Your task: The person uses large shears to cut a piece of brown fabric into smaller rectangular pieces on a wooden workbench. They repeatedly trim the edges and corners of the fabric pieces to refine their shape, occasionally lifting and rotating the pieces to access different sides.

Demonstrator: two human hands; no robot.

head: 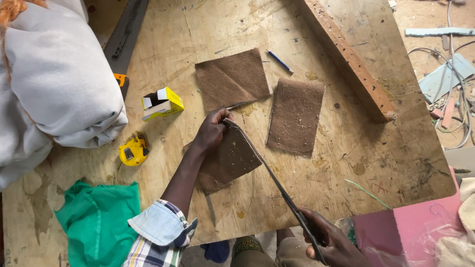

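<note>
Just beyond the left hand (pixel 213 129) lie two more brown fibre pieces: a creased square (pixel 231 78) straight ahead and a rectangle (pixel 296 116) off to its right, with a blue pen (pixel 279 61) between and past them. A long timber batten (pixel 352 60) slants across the plywood table (pixel 316 193) further right. Out to the left of that hand sits an open yellow carton (pixel 162 103) (contents too dark to make out), a yellow tape measure (pixel 133 151) nearer, a handsaw (pixel 124 39) behind, grey fabric (pixel 54 84) and a green cloth (pixel 99 222). Now the grip: left fingers pinched shut on the top corner of the brown fibre sheet (pixel 227 160), lifting its edge. The right hand (pixel 332 242) is wrapped around the handles of long scissors (pixel 277 185), whose blades run along that sheet's right edge.
</note>
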